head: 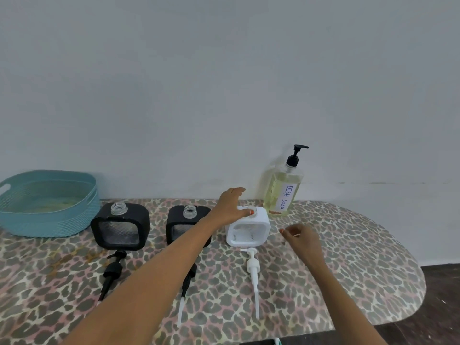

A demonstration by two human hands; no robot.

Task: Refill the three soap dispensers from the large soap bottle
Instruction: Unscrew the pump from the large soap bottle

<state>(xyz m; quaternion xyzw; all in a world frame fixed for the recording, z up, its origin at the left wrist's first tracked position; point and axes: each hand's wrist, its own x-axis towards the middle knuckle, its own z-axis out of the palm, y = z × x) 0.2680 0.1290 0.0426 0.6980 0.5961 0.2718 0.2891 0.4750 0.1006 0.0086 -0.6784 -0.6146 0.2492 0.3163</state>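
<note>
The left grip (pixel 232 205) lies on top of the white soap dispenser (pixel 249 231) just right of the frame's centre. Its thumb presses on the top by the neck and its fingers reach loosely spread past the back edge, not curled round anything. The right grip (pixel 301 239) hovers over the counter (pixel 348 247) just right of that dispenser, apart from it, with its fingers loosely curled and nothing seen in them. The white dispenser stands upright, and its white pump (pixel 252 267) lies flat on the counter directly below it in the frame, tube pointing toward the bottom edge. Just above and right of the white dispenser, against the wall (pixel 224 70), stands the large soap bottle (pixel 282 190). It is clear with pale yellow liquid, carries a label reading DISH SOAP, and has its black pump head on. Left of the white dispenser, partly behind the left forearm, stands the middle black dispenser (pixel 185 220) with an open glass neck. Its black pump (pixel 186 280) lies below it, half hidden by the arm. Further left is the left black dispenser (pixel 120 226), also open-necked, with the other black pump (pixel 113 270) lying below it. A teal woven basket (pixel 47 202) sits at the left edge of the leopard-print counter.
</note>
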